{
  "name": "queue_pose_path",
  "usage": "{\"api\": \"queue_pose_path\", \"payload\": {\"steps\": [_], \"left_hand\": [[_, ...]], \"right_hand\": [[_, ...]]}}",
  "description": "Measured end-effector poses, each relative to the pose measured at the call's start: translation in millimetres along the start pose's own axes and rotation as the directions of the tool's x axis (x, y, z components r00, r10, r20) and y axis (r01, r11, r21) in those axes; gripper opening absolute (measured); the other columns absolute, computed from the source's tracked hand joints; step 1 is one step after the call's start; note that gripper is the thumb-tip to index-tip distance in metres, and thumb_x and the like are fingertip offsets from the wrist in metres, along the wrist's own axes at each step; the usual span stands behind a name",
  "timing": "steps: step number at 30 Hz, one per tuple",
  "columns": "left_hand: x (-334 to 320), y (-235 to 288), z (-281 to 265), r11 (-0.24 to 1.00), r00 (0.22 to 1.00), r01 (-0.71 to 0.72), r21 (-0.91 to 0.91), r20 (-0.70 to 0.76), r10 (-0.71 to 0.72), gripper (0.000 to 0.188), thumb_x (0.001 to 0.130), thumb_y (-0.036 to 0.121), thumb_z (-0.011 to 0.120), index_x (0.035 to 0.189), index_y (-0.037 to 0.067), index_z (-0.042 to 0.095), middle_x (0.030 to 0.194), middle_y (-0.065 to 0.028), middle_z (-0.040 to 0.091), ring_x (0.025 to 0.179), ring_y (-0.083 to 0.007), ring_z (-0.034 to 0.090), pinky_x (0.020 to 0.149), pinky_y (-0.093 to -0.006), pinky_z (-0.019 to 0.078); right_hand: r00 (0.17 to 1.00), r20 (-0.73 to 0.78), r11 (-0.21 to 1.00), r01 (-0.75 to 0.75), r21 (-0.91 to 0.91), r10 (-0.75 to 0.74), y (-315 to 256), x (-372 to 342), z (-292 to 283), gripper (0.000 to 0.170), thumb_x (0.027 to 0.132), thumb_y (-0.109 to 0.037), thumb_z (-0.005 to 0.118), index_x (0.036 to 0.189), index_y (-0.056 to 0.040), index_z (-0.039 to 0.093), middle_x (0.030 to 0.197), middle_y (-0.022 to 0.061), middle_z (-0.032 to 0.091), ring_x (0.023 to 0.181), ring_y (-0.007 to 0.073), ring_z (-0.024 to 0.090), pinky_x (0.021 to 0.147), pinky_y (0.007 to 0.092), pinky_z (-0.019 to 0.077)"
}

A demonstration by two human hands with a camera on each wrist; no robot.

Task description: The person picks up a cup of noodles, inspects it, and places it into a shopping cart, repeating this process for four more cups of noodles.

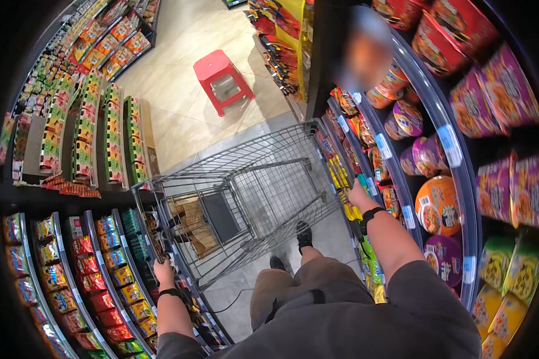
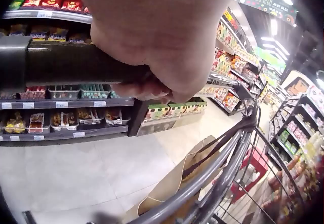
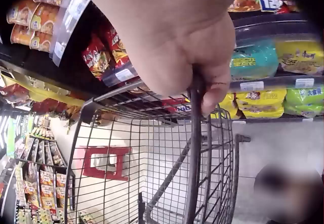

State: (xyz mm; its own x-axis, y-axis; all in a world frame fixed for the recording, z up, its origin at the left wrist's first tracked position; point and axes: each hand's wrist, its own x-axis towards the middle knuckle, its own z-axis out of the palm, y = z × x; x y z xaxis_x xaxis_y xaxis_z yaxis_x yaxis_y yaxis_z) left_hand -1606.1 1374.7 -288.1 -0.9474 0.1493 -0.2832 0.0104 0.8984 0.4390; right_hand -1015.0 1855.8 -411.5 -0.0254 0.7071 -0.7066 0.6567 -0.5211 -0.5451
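Observation:
A wire shopping cart (image 3: 194, 153) stands crosswise in front of the person. The left hand (image 1: 163, 272) grips its dark handle bar (image 2: 76, 62), the fingertips showing beneath the bar in the left wrist view. At the other end, the right hand (image 1: 359, 196) holds the cart's dark metal rim, its thumb and fingers wrapped over it in the right wrist view. A brown bag (image 1: 191, 224) with dark straps lies inside by the handle end, beside a grey panel (image 1: 220, 215). Wire floor shows through the rest of the basket.
A red plastic stool (image 1: 218, 75) stands on the tiled floor beyond the cart. Shelves with instant noodle bowls (image 1: 437, 206) rise close on the right. Racks of snack packets (image 1: 93, 263) line the left. Boxed goods (image 1: 84, 137) stand farther ahead.

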Motion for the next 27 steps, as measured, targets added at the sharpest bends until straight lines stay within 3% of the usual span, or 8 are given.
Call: {"api": "queue_pose_path", "payload": {"steps": [9, 11, 14, 18, 19, 20, 23, 27], "left_hand": [[6.9, 73.0, 6.5, 0.996, 0.997, 0.071, 0.053, -0.034, -0.069, 0.006, 0.088, 0.005, 0.061, 0.093, 0.003, 0.063, 0.081, -0.0108, 0.071, 0.064, -0.0215, 0.07, 0.065, -0.0387, 0.0553], [37.3, 37.0, 13.3, 0.997, 0.999, 0.027, 0.07, -0.025, -0.026, 0.007, 0.089, 0.008, 0.062, 0.095, 0.003, 0.064, 0.08, -0.0104, 0.07, 0.063, -0.0205, 0.067, 0.064, -0.0378, 0.0542], [91.4, -26.9, 35.9, 0.992, 0.992, -0.126, -0.012, -0.015, 0.125, 0.011, 0.09, 0.013, 0.065, 0.095, 0.002, 0.065, 0.077, -0.0104, 0.067, 0.068, -0.0234, 0.064, 0.067, -0.0386, 0.052], [65.5, 26.2, 32.7, 0.991, 0.992, -0.126, 0.033, 0.005, 0.126, 0.021, 0.09, 0.016, 0.065, 0.104, 0.0, 0.067, 0.083, -0.0155, 0.07, 0.077, -0.0317, 0.068, 0.078, -0.0422, 0.0527], [75.2, 14.5, 33.8, 0.987, 0.987, -0.158, 0.027, 0.035, 0.157, 0.022, 0.09, 0.016, 0.065, 0.105, 0.001, 0.068, 0.084, -0.0159, 0.071, 0.079, -0.0323, 0.068, 0.079, -0.0426, 0.0527], [87.2, 5.1, 42.6, 0.978, 0.978, -0.209, -0.018, 0.003, 0.209, 0.009, 0.092, 0.007, 0.059, 0.099, 0.004, 0.064, 0.071, -0.0048, 0.059, 0.053, -0.0157, 0.052, 0.051, -0.0353, 0.043], [69.1, 54.2, 31.5, 0.992, 0.992, -0.095, -0.084, 0.075, 0.101, 0.009, 0.092, 0.008, 0.059, 0.099, 0.005, 0.064, 0.07, -0.0043, 0.057, 0.054, -0.0155, 0.053, 0.051, -0.0349, 0.0427], [97.2, 46.5, 39.2, 0.976, 0.977, -0.197, -0.089, 0.061, 0.202, 0.01, 0.091, 0.007, 0.059, 0.099, 0.005, 0.064, 0.071, -0.0036, 0.058, 0.052, -0.0155, 0.052, 0.048, -0.0333, 0.0397]], "right_hand": [[1.0, -0.011, 0.996, 0.001, -0.085, -0.002, -64.7, 74.2, 4.9, 0.074, 0.09, 0.013, 0.044, 0.159, -0.008, 0.025, 0.116, 0.0271, 0.064, 0.067, 0.0358, 0.071, 0.048, 0.0442, 0.0558], [0.999, 0.026, 0.995, -0.029, -0.094, 0.031, -80.6, 68.7, -1.2, 0.073, 0.09, 0.013, 0.046, 0.158, -0.0085, 0.028, 0.122, 0.0262, 0.062, 0.071, 0.0391, 0.071, 0.048, 0.0459, 0.0558], [0.998, -0.012, 0.994, -0.06, -0.09, 0.059, -83.7, 73.2, -6.6, 0.063, 0.092, 0.004, 0.052, 0.152, -0.0079, 0.038, 0.114, 0.0256, 0.066, 0.073, 0.0376, 0.073, 0.049, 0.0455, 0.0566], [0.998, -0.065, 0.995, 0.016, -0.094, -0.022, -64.0, 104.3, -12.7, 0.054, 0.093, 0.003, 0.049, 0.146, -0.0067, 0.042, 0.106, 0.0236, 0.067, 0.069, 0.0363, 0.071, 0.047, 0.0474, 0.0542], [0.994, -0.108, 0.996, 0.02, -0.086, -0.029, -70.5, 95.3, -13.8, 0.041, 0.097, -0.002, 0.056, 0.135, -0.0121, 0.045, 0.097, 0.0159, 0.061, 0.063, 0.0277, 0.063, 0.041, 0.043, 0.0483], [0.994, -0.11, 1.0, -0.009, -0.028, 0.006, -79.5, 89.1, -10.7, 0.04, 0.098, -0.003, 0.058, 0.135, -0.0128, 0.044, 0.099, 0.0156, 0.061, 0.064, 0.0274, 0.063, 0.042, 0.0436, 0.0488], [0.992, -0.107, 0.997, -0.073, -0.026, 0.07, -56.0, 118.8, -16.7, 0.038, 0.1, -0.009, 0.059, 0.134, -0.0131, 0.043, 0.106, 0.0163, 0.063, 0.066, 0.0282, 0.065, 0.044, 0.0447, 0.0516], [0.979, -0.122, 0.986, -0.166, -0.01, 0.164, -61.8, 79.6, -14.7, 0.044, 0.105, -0.027, 0.052, 0.144, -0.0122, 0.037, 0.116, 0.0189, 0.063, 0.072, 0.0319, 0.07, 0.05, 0.046, 0.0586]]}}
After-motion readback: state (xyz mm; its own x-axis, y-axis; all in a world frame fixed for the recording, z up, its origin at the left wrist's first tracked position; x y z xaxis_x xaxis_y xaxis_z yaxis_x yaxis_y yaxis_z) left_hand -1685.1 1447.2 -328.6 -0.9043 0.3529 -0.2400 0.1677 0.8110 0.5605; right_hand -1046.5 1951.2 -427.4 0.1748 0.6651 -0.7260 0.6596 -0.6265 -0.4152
